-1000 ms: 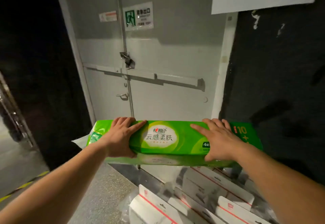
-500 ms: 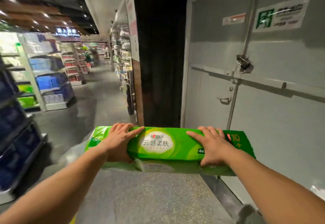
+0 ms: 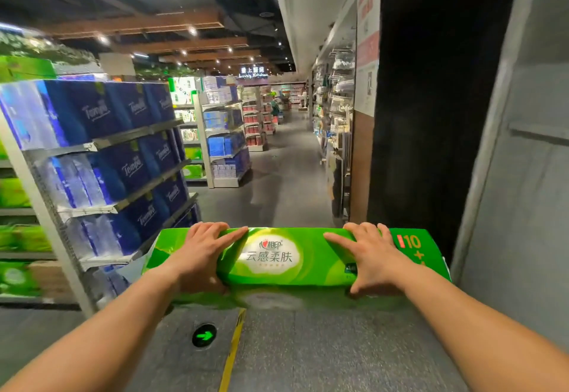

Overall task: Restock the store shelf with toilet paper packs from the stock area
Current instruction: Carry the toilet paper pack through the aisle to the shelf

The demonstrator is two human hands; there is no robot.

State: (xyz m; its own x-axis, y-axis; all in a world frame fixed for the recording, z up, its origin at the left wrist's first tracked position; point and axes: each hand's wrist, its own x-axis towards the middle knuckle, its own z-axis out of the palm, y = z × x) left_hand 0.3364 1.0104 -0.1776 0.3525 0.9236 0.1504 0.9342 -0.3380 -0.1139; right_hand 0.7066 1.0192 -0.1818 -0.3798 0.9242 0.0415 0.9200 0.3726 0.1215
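Observation:
A long green toilet paper pack [image 3: 277, 257] with a white oval label is held level in front of me, above the floor. My left hand [image 3: 203, 253] grips its left part, fingers over the top and thumb underneath. Near the right end, my right hand [image 3: 369, 256] grips it the same way. A second green pack seems to lie under the first; its edge [image 3: 271, 299] shows below. To my left stands the store shelf [image 3: 61, 216] with blue toilet paper packs [image 3: 123, 166] on several tiers and green packs [image 3: 18, 237] at its far left.
A grey aisle floor [image 3: 286, 176] runs ahead between more shelves [image 3: 224, 139] and a wall rack of goods [image 3: 335, 132]. A dark wall [image 3: 431, 114] and a grey door [image 3: 529, 176] are on my right. A yellow floor line [image 3: 231, 357] and a green arrow marker [image 3: 203, 335] lie below.
My view has swung left from the grey exit door to the store aisle and shelves. Both hands keep the same grip on the green pack.

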